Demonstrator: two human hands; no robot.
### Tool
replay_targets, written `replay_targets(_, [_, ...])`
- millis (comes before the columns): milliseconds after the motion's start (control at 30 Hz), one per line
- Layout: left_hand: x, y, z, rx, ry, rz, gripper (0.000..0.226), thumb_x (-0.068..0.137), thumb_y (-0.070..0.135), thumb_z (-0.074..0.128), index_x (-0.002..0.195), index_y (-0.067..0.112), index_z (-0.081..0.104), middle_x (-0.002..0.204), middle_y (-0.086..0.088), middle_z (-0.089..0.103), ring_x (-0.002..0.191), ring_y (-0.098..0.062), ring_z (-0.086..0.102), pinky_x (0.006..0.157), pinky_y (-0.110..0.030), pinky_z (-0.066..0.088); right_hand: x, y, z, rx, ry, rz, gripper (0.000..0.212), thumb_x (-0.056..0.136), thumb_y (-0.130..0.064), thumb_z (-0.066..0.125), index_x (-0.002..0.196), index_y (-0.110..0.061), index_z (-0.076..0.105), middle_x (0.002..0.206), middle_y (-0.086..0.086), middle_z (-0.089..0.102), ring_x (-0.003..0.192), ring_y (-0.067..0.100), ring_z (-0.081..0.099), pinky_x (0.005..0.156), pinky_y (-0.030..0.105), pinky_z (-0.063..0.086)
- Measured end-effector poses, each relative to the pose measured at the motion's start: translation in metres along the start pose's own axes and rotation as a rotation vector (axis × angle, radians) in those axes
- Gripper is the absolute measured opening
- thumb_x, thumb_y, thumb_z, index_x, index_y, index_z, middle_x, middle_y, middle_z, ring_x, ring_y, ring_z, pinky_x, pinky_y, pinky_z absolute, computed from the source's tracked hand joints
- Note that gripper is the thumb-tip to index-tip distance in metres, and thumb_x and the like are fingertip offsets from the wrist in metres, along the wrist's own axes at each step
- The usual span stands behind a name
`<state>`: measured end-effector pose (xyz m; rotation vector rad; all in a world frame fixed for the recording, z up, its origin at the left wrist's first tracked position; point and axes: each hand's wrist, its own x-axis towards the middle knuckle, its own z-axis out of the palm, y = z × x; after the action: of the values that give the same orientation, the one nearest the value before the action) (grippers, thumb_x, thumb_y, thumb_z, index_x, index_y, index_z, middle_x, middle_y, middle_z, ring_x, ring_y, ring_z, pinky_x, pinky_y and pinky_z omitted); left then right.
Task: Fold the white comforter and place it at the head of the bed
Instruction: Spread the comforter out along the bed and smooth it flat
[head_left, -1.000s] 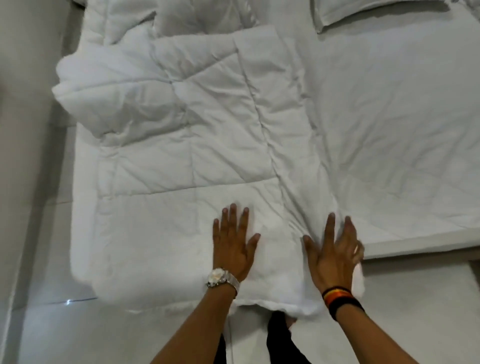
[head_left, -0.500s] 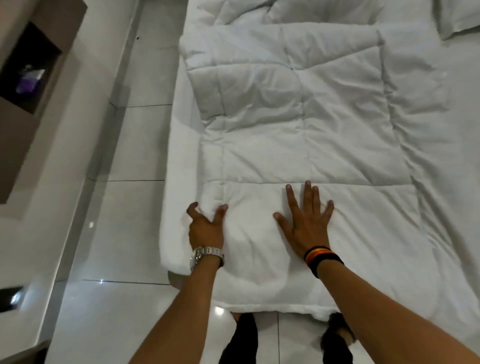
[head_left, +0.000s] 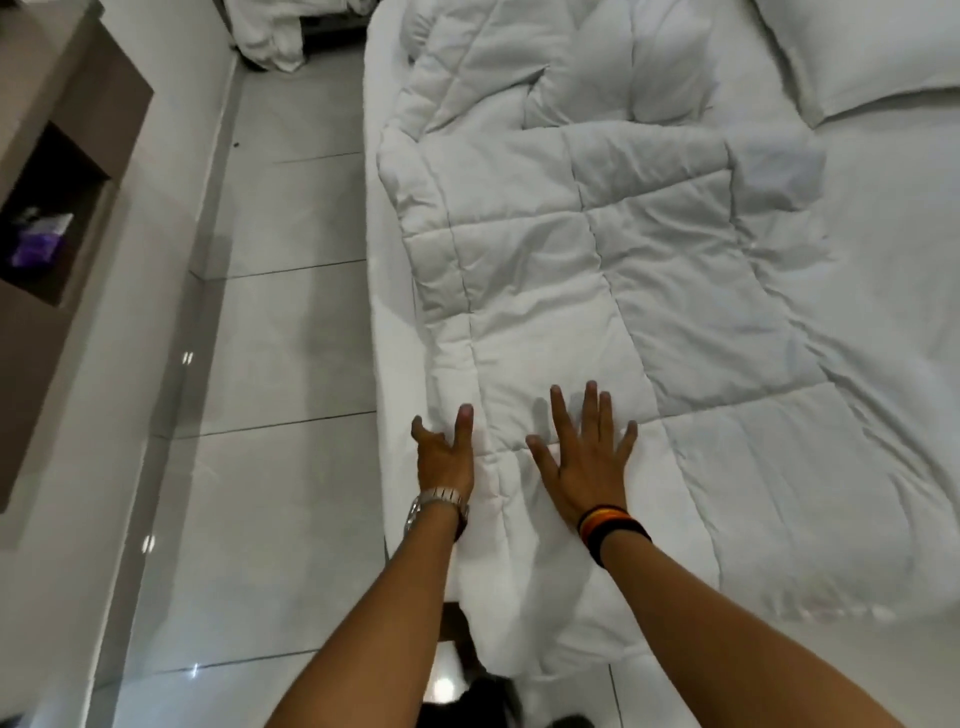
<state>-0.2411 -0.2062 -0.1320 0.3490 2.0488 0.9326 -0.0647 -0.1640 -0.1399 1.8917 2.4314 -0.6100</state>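
Observation:
The white quilted comforter (head_left: 597, 270) lies folded into a long strip along the left side of the bed (head_left: 883, 260), its near end hanging over the foot. My left hand (head_left: 444, 457), with a wristwatch, rests on the comforter's left edge, thumb and index finger spread, other fingers curled over the side. My right hand (head_left: 584, 462), wearing dark and orange wristbands, lies flat with fingers spread on the comforter beside it. Neither hand lifts any fabric.
A pillow (head_left: 872, 52) lies at the bed's far right corner. Glossy grey floor tiles (head_left: 291, 364) run along the left of the bed. A brown wall cabinet (head_left: 57, 208) with an open niche stands at far left. Crumpled white linen (head_left: 270, 36) sits on the floor beyond.
Both hands have slid leftward across the comforter's near end, from its right edge to its left edge. The view has shifted left, showing the floor and cabinet.

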Motion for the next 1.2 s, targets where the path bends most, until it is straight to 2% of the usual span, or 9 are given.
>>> replay_targets(100, [0.030,0.027,0.028,-0.018,-0.048,-0.012,0.102,0.093,0.071,0.055,0.167,0.021,0.005,0.167,-0.016,0.034,0.148,-0.038,0.043,0.121,-0.046,0.036,0.014,-0.016,0.008,-0.009,0.041,0.076,0.073,0.105,-0.065,0.028,0.166,-0.039,-0.003,0.174,0.009,-0.015,0.160,0.028,-0.014,0.123,0.065,-0.009])
replay_targets(267, [0.059,0.036,0.031,-0.161,-0.051,-0.004,0.086,0.093,0.046,0.074,0.156,0.019,0.022,0.150,-0.017,0.055,0.123,-0.036,0.063,0.104,-0.039,0.052,0.019,-0.029,0.028,0.056,0.157,0.259,0.073,0.105,-0.065,0.030,0.167,-0.038,0.005,0.175,0.010,-0.009,0.161,0.029,-0.010,0.124,0.063,-0.008])
replay_targets(400, [0.091,0.013,-0.022,-0.023,-0.239,-0.060,0.114,0.082,0.051,0.083,0.163,0.023,0.008,0.137,-0.019,0.064,0.116,-0.038,0.067,0.099,-0.040,0.054,0.013,-0.070,0.064,-0.025,0.151,0.357,0.076,0.102,-0.067,0.014,0.165,-0.027,0.025,0.173,0.015,0.016,0.160,0.034,0.014,0.122,0.068,0.011])
replay_targets(533, [0.146,0.029,-0.071,0.062,-0.389,0.065,0.132,0.074,0.056,0.087,0.166,0.023,-0.002,0.098,0.001,0.073,0.086,-0.011,0.070,0.081,-0.025,0.053,0.039,-0.086,0.059,0.014,0.187,0.507,0.093,0.095,-0.076,-0.004,0.163,-0.026,0.033,0.172,0.016,0.020,0.159,0.033,0.018,0.121,0.069,0.009])
replay_targets(633, [0.194,0.077,-0.094,0.067,-0.355,0.136,0.128,0.075,0.066,0.078,0.165,0.024,-0.002,0.111,-0.009,0.073,0.091,-0.016,0.071,0.073,-0.019,0.047,0.077,-0.116,0.036,0.117,0.313,0.486,0.080,0.099,-0.073,0.010,0.167,-0.030,0.021,0.175,0.012,0.006,0.162,0.027,0.002,0.123,0.067,0.000])
replay_targets(733, [0.234,0.137,-0.104,0.071,-0.323,0.233,0.116,0.088,0.066,0.067,0.165,0.027,-0.010,0.125,-0.021,0.070,0.106,-0.032,0.070,0.086,-0.032,0.049,0.156,-0.156,-0.005,0.145,0.438,0.399,0.073,0.103,-0.065,0.024,0.167,-0.030,0.020,0.175,0.011,0.004,0.162,0.027,0.001,0.124,0.065,0.000])
replay_targets(833, [0.265,0.198,-0.105,0.069,-0.290,0.312,0.104,0.093,0.065,0.060,0.166,0.029,-0.004,0.145,-0.012,0.059,0.124,-0.033,0.063,0.101,-0.040,0.047,0.236,-0.193,-0.047,0.188,0.505,0.377,0.070,0.105,-0.065,0.030,0.167,-0.035,0.015,0.176,0.008,0.002,0.162,0.025,-0.001,0.125,0.062,-0.003])
replay_targets(933, [0.297,0.256,-0.099,0.045,-0.278,0.379,0.102,0.094,0.065,0.060,0.167,0.028,-0.001,0.160,-0.009,0.044,0.140,-0.033,0.052,0.115,-0.045,0.042,0.301,-0.217,-0.081,0.208,0.489,0.348,0.070,0.105,-0.065,0.031,0.167,-0.039,0.011,0.176,0.005,-0.001,0.162,0.024,-0.004,0.124,0.062,-0.006])
replay_targets(1200, [0.430,0.403,-0.019,0.331,-0.102,0.644,0.123,0.079,0.074,0.072,0.166,0.011,0.012,0.166,-0.020,0.033,0.153,-0.040,0.032,0.124,-0.053,0.026,0.433,-0.211,-0.082,0.136,0.248,0.350,0.076,0.099,-0.077,0.022,0.166,-0.044,0.004,0.176,0.002,-0.007,0.161,0.023,-0.010,0.124,0.063,-0.006])
